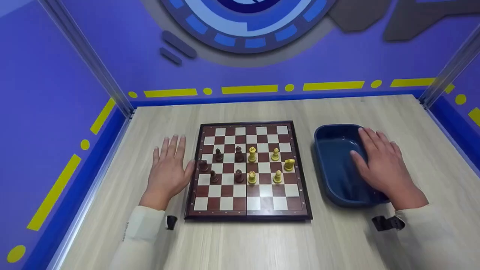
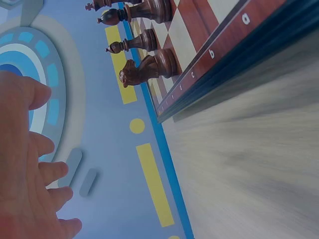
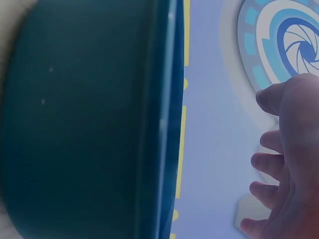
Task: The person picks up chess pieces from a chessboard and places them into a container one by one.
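Note:
A brown-and-white chessboard (image 1: 266, 202) lies flat on the table. Several dark brown chess pieces (image 1: 239, 154) stand on its left half, among them a dark knight (image 2: 144, 69) near the left edge. Several gold pieces (image 1: 252, 154) stand on the right half, with a gold knight (image 1: 289, 165) by the right edge. My left hand (image 1: 167, 170) is just left of the board, fingers straight and holding nothing; its thumb tip is close to the board's edge. Over the right side of a dark blue tray (image 1: 333, 165), my right hand (image 1: 384, 168) is spread with nothing in it.
The light wooden table (image 1: 247, 243) extends around board and tray. Blue panels with yellow dashes (image 1: 249, 89) enclose the back and both sides. Metal posts (image 1: 88, 56) rise at the back corners. The tray's raised rim (image 3: 164, 124) stands right of the board.

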Action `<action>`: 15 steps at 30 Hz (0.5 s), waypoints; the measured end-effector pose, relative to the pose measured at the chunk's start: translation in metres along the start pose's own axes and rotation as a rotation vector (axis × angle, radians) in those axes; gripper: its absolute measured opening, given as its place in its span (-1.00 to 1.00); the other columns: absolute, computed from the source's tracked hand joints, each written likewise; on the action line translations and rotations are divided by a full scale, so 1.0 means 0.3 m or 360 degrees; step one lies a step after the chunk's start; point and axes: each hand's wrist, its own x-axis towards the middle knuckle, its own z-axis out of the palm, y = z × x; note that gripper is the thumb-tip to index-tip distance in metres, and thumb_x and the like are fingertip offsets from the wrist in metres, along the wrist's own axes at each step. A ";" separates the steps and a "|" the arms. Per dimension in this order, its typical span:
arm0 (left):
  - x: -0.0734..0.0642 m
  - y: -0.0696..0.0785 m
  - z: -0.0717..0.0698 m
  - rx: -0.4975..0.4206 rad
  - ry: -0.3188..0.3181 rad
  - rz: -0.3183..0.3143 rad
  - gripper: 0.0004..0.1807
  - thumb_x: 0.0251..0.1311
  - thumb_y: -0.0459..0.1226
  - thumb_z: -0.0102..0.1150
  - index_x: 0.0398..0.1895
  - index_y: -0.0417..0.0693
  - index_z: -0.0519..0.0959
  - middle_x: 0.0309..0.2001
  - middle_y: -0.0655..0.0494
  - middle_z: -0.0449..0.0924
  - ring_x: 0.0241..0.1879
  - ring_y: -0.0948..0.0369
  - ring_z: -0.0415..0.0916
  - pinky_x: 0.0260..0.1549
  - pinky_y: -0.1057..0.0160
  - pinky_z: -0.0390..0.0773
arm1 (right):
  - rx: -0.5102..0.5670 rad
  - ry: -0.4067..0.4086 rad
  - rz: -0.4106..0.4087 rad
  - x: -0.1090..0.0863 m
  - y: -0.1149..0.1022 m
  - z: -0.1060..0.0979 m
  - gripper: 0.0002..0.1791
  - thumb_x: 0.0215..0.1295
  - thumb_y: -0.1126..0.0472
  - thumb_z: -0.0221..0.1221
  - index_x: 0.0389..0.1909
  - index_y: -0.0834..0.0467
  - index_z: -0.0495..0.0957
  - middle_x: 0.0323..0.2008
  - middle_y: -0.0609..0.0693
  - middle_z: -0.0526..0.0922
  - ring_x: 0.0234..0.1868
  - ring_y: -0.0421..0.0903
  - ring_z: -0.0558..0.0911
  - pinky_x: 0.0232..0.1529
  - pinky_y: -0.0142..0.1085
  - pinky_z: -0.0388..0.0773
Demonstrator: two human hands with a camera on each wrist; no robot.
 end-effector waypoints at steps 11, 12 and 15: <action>0.001 0.010 -0.014 -0.0006 -0.0001 -0.0010 -0.24 0.41 0.03 -0.16 0.53 -0.14 -0.06 0.52 -0.19 -0.04 0.51 -0.17 -0.15 0.40 -0.28 -0.13 | 0.0024 0.0060 -0.0050 0.013 -0.027 0.000 -0.31 0.45 -0.04 -0.01 0.46 0.20 0.10 0.40 0.34 0.19 0.41 0.37 0.12 0.30 0.34 -0.03; 0.001 0.011 -0.013 -0.0008 -0.0003 -0.0010 -0.24 0.41 0.03 -0.17 0.53 -0.14 -0.07 0.52 -0.19 -0.04 0.51 -0.17 -0.16 0.40 -0.27 -0.13 | 0.0029 0.0068 -0.0059 0.014 -0.029 0.001 -0.32 0.45 -0.03 -0.01 0.46 0.21 0.11 0.39 0.35 0.20 0.41 0.37 0.12 0.30 0.34 -0.01; -0.002 0.011 -0.010 -0.0007 -0.0001 -0.0011 -0.24 0.41 0.02 -0.17 0.53 -0.14 -0.07 0.51 -0.19 -0.04 0.51 -0.17 -0.16 0.40 -0.27 -0.13 | 0.0041 0.0090 -0.0080 0.014 -0.036 0.007 -0.33 0.44 -0.01 0.01 0.44 0.23 0.14 0.38 0.35 0.22 0.39 0.37 0.15 0.28 0.32 0.02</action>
